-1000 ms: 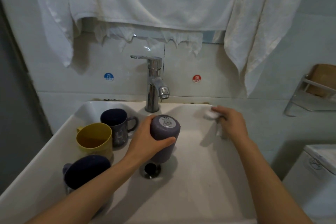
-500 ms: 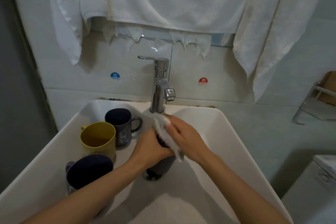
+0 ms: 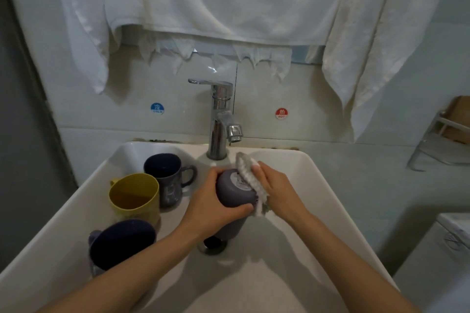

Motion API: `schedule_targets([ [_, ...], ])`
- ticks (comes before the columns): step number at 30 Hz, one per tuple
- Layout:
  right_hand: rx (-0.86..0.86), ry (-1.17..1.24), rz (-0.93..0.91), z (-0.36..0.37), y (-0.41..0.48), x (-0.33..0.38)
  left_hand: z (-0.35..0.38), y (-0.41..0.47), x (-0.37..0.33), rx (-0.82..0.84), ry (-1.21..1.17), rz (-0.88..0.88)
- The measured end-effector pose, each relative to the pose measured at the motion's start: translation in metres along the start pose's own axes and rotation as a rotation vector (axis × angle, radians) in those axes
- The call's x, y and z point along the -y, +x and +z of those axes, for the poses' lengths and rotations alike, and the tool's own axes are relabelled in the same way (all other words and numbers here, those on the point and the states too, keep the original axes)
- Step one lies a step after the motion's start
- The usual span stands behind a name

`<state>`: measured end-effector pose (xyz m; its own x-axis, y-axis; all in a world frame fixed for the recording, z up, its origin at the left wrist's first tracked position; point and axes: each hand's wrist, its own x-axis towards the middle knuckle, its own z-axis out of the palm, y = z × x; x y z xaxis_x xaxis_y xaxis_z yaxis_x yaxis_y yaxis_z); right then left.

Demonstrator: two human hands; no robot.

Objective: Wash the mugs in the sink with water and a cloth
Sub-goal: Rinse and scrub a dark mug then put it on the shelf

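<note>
My left hand (image 3: 211, 204) grips a grey-purple mug (image 3: 232, 192) held bottom-up over the drain of the white sink (image 3: 318, 185). My right hand (image 3: 276, 189) presses a white cloth (image 3: 250, 180) against the mug's right side and base, fingers fairly straight over the cloth. Three more mugs stand at the sink's left: a dark patterned one (image 3: 166, 178) at the back, a yellow one (image 3: 134, 197) in the middle, a dark blue one (image 3: 119, 244) nearest me.
A chrome tap (image 3: 221, 119) stands behind the sink; no water is seen running. White towels (image 3: 203, 12) hang on the wall above. The drain (image 3: 212, 245) lies under the mug. A metal rack (image 3: 442, 140) is at the right, a white appliance (image 3: 447, 249) below it.
My right hand brought the cloth from the sink's right rim to the mug and has slid it from the top to the right side. The label on the mug's base shows again.
</note>
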<state>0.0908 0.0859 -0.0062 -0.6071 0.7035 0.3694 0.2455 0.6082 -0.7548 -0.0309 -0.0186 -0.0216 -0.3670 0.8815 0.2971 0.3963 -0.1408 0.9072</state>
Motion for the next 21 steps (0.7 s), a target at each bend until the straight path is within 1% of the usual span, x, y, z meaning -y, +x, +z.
schedule_targets([
  [2, -0.027, 0.053, 0.061, -0.004, 0.003, -0.008, 0.003, 0.000, -0.002, 0.015, -0.100, -0.048],
  [5, 0.005, 0.206, 0.142, -0.006, 0.003, -0.008, 0.005, 0.000, -0.004, -0.002, -0.305, -0.116],
  [8, -0.018, 0.263, 0.114, -0.007, 0.002, 0.000, 0.002, 0.001, -0.007, -0.045, -0.517, -0.190],
  [11, -0.063, 0.201, 0.074, -0.004, 0.005, -0.003, 0.000, 0.001, -0.007, -0.063, -0.660, -0.236],
  [13, -0.081, 0.186, 0.073, -0.002, 0.005, -0.007, 0.001, 0.001, -0.005, -0.069, -0.697, -0.272],
  [16, -0.142, 0.185, 0.062, -0.001, 0.004, -0.008, 0.001, 0.002, -0.005, -0.039, -0.711, -0.275],
  [18, -0.175, 0.161, 0.049, -0.002, 0.005, -0.007, 0.001, 0.003, -0.004, 0.021, -0.702, -0.277],
  [21, -0.224, 0.063, 0.006, -0.011, 0.007, -0.003, -0.004, 0.004, -0.004, 0.152, -0.668, -0.272],
])
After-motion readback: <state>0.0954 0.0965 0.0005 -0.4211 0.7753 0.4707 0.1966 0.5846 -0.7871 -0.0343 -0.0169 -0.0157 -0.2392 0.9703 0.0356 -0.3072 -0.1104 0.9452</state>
